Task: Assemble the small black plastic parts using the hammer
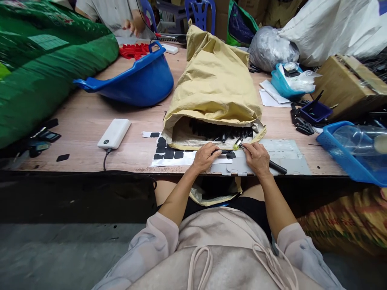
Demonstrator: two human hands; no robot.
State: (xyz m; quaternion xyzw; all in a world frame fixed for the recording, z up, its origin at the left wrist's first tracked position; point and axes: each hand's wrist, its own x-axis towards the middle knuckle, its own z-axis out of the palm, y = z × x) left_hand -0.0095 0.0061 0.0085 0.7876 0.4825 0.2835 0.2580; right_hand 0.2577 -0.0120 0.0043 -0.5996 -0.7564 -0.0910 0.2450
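My left hand [206,157] rests closed at the table's near edge, its fingers pinching a long thin black part [225,152] that lies over a white sheet of black stickers [169,155]. My right hand [256,158] is closed round a black-handled tool [276,166]; the tool's metal tip [238,143] points at the part. Just beyond both hands gapes the mouth of a tan paper sack [213,86] holding several black parts [220,132]. A grey metal plate [281,155] lies under my right hand.
A white power bank [114,133] with a cable lies to the left, near a tipped blue basin [136,80] and a big green sack [39,64]. Blue trays [347,153] and a cardboard box [344,84] crowd the right. Another person's hand [130,26] works by red parts [134,50] at the far end.
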